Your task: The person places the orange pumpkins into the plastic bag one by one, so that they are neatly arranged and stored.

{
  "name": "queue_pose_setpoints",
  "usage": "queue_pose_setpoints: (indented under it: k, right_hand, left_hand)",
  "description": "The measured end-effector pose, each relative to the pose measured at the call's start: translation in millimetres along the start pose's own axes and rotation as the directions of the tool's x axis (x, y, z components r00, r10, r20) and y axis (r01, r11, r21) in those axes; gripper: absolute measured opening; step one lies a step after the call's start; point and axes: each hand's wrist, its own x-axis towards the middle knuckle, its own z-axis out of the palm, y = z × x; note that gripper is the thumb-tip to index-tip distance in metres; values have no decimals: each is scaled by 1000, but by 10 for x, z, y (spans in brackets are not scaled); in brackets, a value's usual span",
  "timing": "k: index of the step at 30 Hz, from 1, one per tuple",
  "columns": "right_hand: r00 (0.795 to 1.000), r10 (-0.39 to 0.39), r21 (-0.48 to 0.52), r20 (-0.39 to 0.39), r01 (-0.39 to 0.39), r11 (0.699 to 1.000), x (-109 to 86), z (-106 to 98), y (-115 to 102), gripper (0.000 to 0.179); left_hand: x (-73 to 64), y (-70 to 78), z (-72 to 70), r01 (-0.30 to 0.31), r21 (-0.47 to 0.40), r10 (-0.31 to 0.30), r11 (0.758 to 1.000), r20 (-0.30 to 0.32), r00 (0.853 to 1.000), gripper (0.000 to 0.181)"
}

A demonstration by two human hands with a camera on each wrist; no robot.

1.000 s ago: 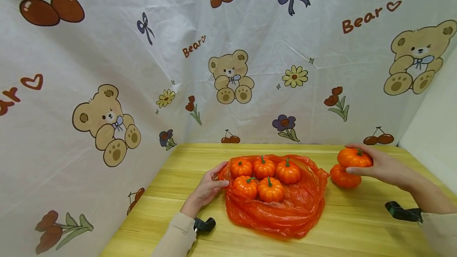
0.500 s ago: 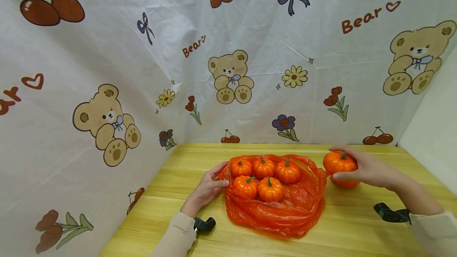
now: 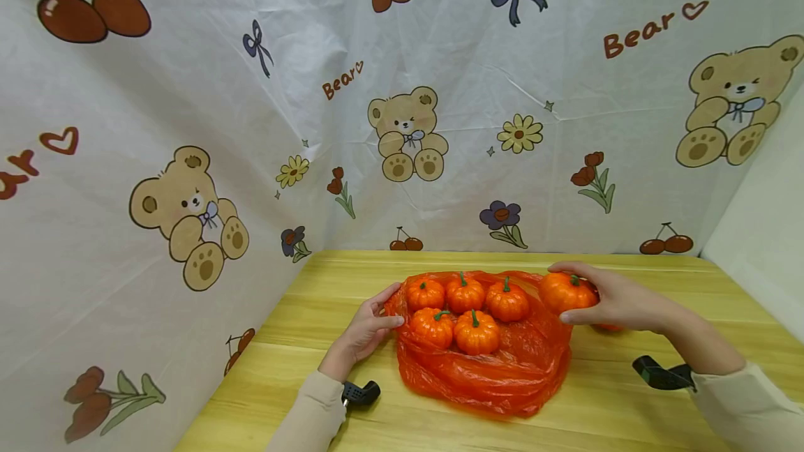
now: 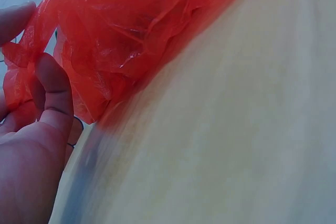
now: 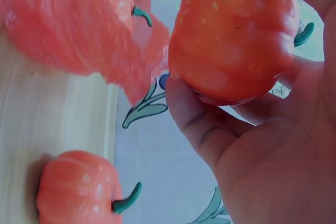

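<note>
A thin red plastic bag [image 3: 484, 386] lies spread on the table, its mouth facing up, with several small orange toy pumpkins [image 3: 476, 332] inside in two rows. My left hand [image 3: 364, 332] pinches the bag's left rim; in the left wrist view the crinkled film [image 4: 121, 30] passes between thumb and fingers. My right hand [image 3: 618, 298] grips another orange pumpkin [image 3: 565, 291] with a green stem, at the right rim of the bag. The right wrist view shows this pumpkin [image 5: 233, 35] held between thumb and fingers, its stem toward the palm.
One more pumpkin [image 5: 79, 190] sits on the table right of the bag, mostly hidden behind my right hand in the head view. A white cloth printed with bears [image 3: 411, 134] hangs behind and left of the wooden table [image 3: 283, 396]. A white wall stands at right.
My right hand has carried its pumpkin leftward, from above the other loose pumpkin to the bag's right rim. The left hand keeps its hold on the bag.
</note>
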Motion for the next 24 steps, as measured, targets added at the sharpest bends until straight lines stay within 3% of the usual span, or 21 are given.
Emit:
queue_pose_setpoints:
  k: [7, 14, 24]
  right_hand:
    - [995, -68, 26, 80, 66, 997, 76, 69, -63, 80]
    - [988, -34, 14, 151, 32, 999, 135, 153, -197, 85]
    - [983, -63, 66, 174, 52, 996, 218, 266, -291, 79]
  left_hand:
    - [8, -4, -7, 1, 7, -1, 1000, -1, 1000, 87]
    - [10, -3, -12, -1, 5, 1, 1000, 2, 1000, 88]
    - [2, -6, -16, 0, 9, 0, 1000, 12, 1000, 88]
